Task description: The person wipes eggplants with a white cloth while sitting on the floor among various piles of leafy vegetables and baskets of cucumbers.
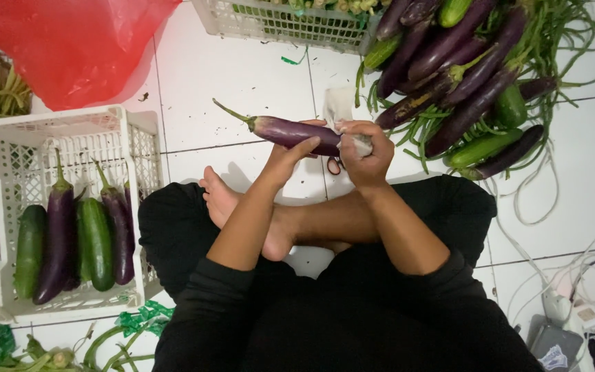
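I sit cross-legged on a white tiled floor. My left hand (289, 157) grips a long purple eggplant (280, 129) by its middle, stem pointing left. My right hand (365, 153) is closed on a white cloth (341, 110) pressed against the eggplant's right end. Both hands hover just above my bare foot (223, 200).
A white plastic crate (132, 141) at left holds purple eggplants (56, 234) and cucumbers (96, 241). A pile of eggplants and cucumbers (459, 69) on long beans lies at upper right. A second white crate (284, 22) stands at the top, a red plastic bag (70, 41) upper left, cables (573, 275) at right.
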